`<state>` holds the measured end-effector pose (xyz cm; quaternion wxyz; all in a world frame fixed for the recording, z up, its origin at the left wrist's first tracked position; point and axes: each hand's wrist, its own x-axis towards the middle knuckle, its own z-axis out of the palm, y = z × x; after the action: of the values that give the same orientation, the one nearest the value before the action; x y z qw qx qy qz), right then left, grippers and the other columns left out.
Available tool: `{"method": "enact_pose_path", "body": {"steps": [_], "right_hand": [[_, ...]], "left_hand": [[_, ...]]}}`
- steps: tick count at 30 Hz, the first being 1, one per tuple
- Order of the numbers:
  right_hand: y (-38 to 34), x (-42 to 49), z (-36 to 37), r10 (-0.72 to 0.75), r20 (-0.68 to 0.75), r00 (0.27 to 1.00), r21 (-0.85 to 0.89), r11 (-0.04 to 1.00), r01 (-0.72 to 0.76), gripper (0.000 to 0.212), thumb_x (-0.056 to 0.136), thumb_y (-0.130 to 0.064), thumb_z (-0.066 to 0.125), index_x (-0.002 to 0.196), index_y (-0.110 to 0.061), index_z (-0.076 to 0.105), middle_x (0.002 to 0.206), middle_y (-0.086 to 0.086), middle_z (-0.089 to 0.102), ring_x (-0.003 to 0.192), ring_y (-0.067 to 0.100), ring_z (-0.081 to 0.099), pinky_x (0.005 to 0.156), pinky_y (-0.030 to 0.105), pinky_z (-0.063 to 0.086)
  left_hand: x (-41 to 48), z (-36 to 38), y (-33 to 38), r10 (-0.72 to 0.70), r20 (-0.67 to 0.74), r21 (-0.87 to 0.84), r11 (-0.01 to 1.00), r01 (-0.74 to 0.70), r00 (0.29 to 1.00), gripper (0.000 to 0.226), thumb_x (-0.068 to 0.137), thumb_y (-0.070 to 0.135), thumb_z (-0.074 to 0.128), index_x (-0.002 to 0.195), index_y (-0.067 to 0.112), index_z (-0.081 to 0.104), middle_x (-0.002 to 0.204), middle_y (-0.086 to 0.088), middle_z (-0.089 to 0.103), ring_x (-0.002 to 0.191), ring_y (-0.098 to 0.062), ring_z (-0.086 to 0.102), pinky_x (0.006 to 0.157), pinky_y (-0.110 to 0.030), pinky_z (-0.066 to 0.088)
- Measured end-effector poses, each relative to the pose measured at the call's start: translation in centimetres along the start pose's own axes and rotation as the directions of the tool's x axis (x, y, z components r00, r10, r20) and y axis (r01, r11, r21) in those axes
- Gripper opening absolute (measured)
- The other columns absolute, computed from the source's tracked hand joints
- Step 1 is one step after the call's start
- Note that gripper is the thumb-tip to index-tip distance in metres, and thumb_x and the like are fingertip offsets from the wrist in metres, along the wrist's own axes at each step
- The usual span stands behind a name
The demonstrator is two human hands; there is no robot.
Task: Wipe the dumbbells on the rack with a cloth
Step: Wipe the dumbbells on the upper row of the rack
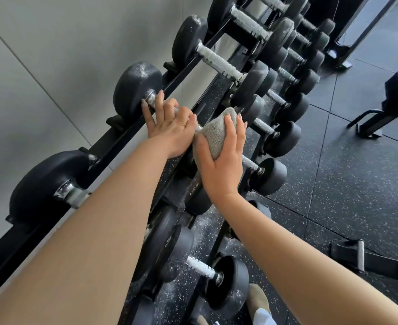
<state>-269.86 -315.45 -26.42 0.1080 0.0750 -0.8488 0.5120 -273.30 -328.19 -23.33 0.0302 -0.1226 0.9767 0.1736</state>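
Two hands on one dumbbell (137, 90), parked on the top tier of the rack (104, 148), back head on the wall side. Rubber heads and a steel bar, so guessing properly heavy and rigid, not going anywhere in its cradle. No need to lift, just steady by the handle and rub. Chalky white scuffs on that back head, so probably more scrubbing due there.

Next along the rack's top tier, left hand (170, 127): fingers (161, 99) curled over the bare metal handle, one finger stretched out toward the back head, nothing else held.

Right beside and touching it, cloth (216, 134): grey terry, soft and floppy, bunched over the front end of the same dumbbell and hiding most of the front head. Easy to squash into the knurling, likely to slide off if held loose.

Then right hand (221, 170): fingers (240, 132) a little apart and bent round the bundle, thumb pinning the near edge, clamping cloth against the weight.

Further out on the rack's front side, smaller dumbbells (283, 139) on the lower tier, handles dusted white, not wiped yet by the look of it.
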Motion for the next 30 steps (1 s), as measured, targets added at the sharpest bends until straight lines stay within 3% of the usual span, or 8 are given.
{"method": "enact_pose_path", "body": {"steps": [2,4,7,11,15,20,25,30], "right_hand": [[-0.7,1.6,-0.9,0.066,0.046,0.997,0.034,0.997,-0.067,0.048,0.098,-0.044,0.051,0.144,-0.029,0.043,0.155,-0.008,0.033,0.146,0.009,0.026,0.108,0.029,0.032],[-1.2,4.1,-1.4,0.178,0.115,0.977,0.077,0.979,-0.188,0.022,0.097,-0.042,0.049,0.113,-0.032,0.061,0.122,-0.008,0.059,0.112,0.009,0.056,0.091,0.03,0.043],[-1.5,8.3,-2.3,0.37,0.3,0.879,0.034,0.917,-0.397,0.019,0.09,-0.037,0.055,0.079,-0.022,0.059,0.069,-0.004,0.059,0.066,0.015,0.057,0.071,0.038,0.05],[-2.0,10.1,-3.5,0.484,0.485,0.728,0.018,0.827,-0.562,0.019,0.089,-0.032,0.062,0.084,-0.014,0.062,0.074,0.006,0.059,0.07,0.023,0.058,0.067,0.033,0.05],[-1.9,7.3,-2.8,0.33,0.36,0.873,0.015,0.933,-0.359,0.019,0.091,-0.039,0.05,0.085,-0.021,0.057,0.084,0.002,0.06,0.075,0.022,0.063,0.064,0.036,0.054],[-2.2,4.4,-2.9,0.106,0.26,0.96,-0.099,0.992,-0.082,0.035,0.097,-0.039,0.049,0.131,-0.03,0.051,0.12,-0.019,0.04,0.109,0.004,0.045,0.077,0.029,0.037],[-1.7,8.3,-3.3,0.246,0.428,0.87,-0.052,0.967,-0.247,0.019,0.091,-0.038,0.052,0.082,-0.022,0.057,0.08,0.003,0.06,0.07,0.018,0.061,0.062,0.037,0.052],[-1.8,8.3,-3.1,0.256,0.429,0.866,-0.125,0.967,-0.223,0.02,0.091,-0.039,0.051,0.083,-0.021,0.057,0.08,0.002,0.062,0.069,0.017,0.06,0.064,0.038,0.052]], "left_hand": [[0.0,0.0,0.1,-0.001,0.001,0.003,1.0,0.001,1.0,0.037,0.101,0.039,0.014,0.125,0.025,0.039,0.152,-0.006,0.006,0.141,-0.021,-0.029,0.107,-0.05,-0.027],[-0.1,0.0,0.0,0.001,0.008,0.003,1.0,-0.001,1.0,0.038,0.101,0.039,0.013,0.125,0.024,0.039,0.152,-0.006,0.006,0.141,-0.021,-0.029,0.107,-0.051,-0.027],[-0.1,-0.1,0.1,-0.004,0.021,0.005,1.0,0.003,1.0,0.039,0.101,0.04,0.014,0.126,0.024,0.039,0.151,-0.006,0.004,0.141,-0.021,-0.029,0.107,-0.051,-0.027],[-0.1,-0.3,0.2,-0.013,0.032,0.017,1.0,0.012,0.999,0.038,0.101,0.04,0.014,0.126,0.025,0.038,0.151,-0.005,0.003,0.14,-0.021,-0.03,0.106,-0.051,-0.027],[-0.4,-0.4,0.1,-0.014,0.051,0.027,1.0,0.012,0.999,0.039,0.101,0.04,0.013,0.128,0.024,0.036,0.152,-0.005,0.0,0.14,-0.022,-0.032,0.108,-0.052,-0.026],[-0.5,-0.6,0.4,-0.025,0.044,0.023,0.999,0.024,0.999,0.039,0.101,0.039,0.013,0.13,0.024,0.035,0.153,-0.004,-0.001,0.14,-0.02,-0.032,0.108,-0.051,-0.026],[-0.3,-0.3,0.6,-0.045,0.029,0.038,0.998,0.044,0.999,0.037,0.101,0.039,0.015,0.121,0.023,0.042,0.153,-0.006,0.003,0.141,-0.021,-0.029,0.106,-0.051,-0.027],[-0.3,-0.2,0.4,-0.061,0.034,0.047,0.997,0.059,0.998,0.037,0.1,0.041,0.014,0.12,0.024,0.041,0.154,-0.005,0.001,0.14,-0.021,-0.031,0.105,-0.05,-0.027]]}}
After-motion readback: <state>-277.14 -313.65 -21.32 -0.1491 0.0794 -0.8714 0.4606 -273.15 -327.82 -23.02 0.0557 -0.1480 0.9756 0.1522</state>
